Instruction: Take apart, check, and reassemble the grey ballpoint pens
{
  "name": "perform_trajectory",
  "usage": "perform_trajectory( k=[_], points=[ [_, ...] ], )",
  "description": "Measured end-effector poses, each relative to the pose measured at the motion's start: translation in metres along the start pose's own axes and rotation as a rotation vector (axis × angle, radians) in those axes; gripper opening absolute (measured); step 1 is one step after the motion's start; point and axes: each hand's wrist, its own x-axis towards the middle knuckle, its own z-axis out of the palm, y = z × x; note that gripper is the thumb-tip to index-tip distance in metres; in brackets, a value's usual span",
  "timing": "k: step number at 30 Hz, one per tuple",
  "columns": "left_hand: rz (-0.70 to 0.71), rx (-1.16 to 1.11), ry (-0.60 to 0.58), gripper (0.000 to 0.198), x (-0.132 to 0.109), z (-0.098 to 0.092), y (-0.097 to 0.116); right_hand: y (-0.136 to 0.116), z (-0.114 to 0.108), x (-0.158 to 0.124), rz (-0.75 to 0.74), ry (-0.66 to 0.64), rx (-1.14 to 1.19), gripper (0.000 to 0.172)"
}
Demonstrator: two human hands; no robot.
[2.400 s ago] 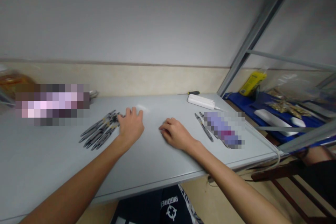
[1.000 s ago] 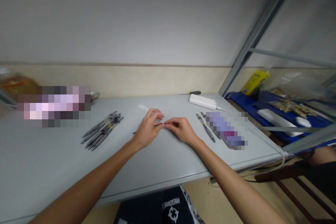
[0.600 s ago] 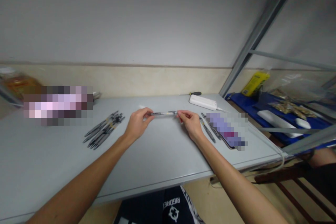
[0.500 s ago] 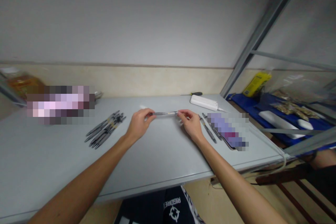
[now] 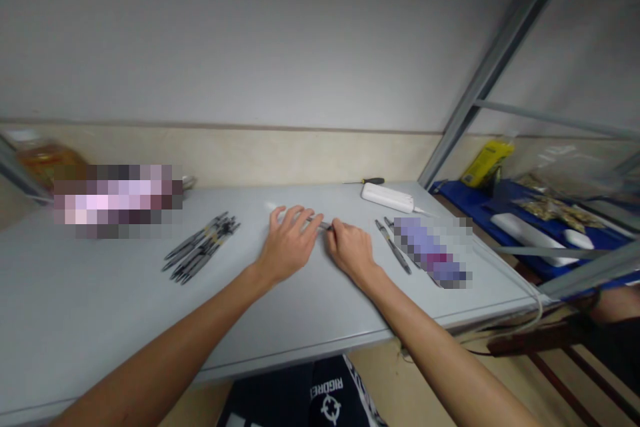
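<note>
A slim grey pen (image 5: 325, 225) spans the gap between my two hands, just above the table. My right hand (image 5: 351, 244) is closed round its right end, knuckles up. At the other end, my left hand (image 5: 289, 241) has its index finger against the pen; the other fingers are curled and slightly spread, and the thumb is hidden. A pile of several similar grey pens (image 5: 203, 250) lies left of my left hand. To the right of my right hand another pen (image 5: 393, 247) lies by itself, with part of one more beside the blurred-out phone-like object (image 5: 430, 250).
A white power strip (image 5: 387, 197) and a screwdriver (image 5: 373, 181) lie at the back of the table (image 5: 280, 327). A pixelated pink object (image 5: 117, 197) and a bottle (image 5: 47, 160) stand back left. Beyond the metal frame (image 5: 463, 110), a blue surface holds a yellow packet (image 5: 487, 163).
My hands have come closer together and turned knuckles up. The pen, held by its ends before, is now mostly covered. My right fingers have closed further round it.
</note>
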Motion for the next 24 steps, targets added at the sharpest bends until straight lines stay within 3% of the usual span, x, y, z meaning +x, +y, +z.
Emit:
perform_trajectory(
  k=[2,5,12,14,18,21,24],
  points=[
    [0.09,0.076,-0.021,0.043,-0.001,-0.001,0.003,0.0,-0.001,0.001,0.057,-0.062,0.037,0.03],
    [0.155,0.135,-0.061,0.047,-0.003,0.002,0.003,0.002,-0.004,0.005,0.025,-0.133,0.146,0.029],
    [0.087,0.206,-0.183,0.017,-0.002,0.009,-0.002,-0.008,-0.02,0.009,-0.151,-0.51,0.448,0.034],
    [0.046,0.189,-0.237,0.018,-0.002,0.01,-0.004,-0.015,-0.021,0.006,-0.157,-0.455,0.325,0.031],
    [-0.16,0.164,-0.368,0.019,-0.003,0.012,-0.009,-0.025,-0.015,-0.002,-0.185,-0.164,0.006,0.026],
    [-0.271,0.101,-0.439,0.022,-0.003,0.011,-0.015,-0.022,-0.008,-0.003,-0.318,0.005,-0.036,0.025],
    [-0.235,-0.038,-0.423,0.023,-0.004,0.009,-0.023,-0.011,-0.001,0.001,-0.412,0.109,-0.013,0.028]
  ],
)
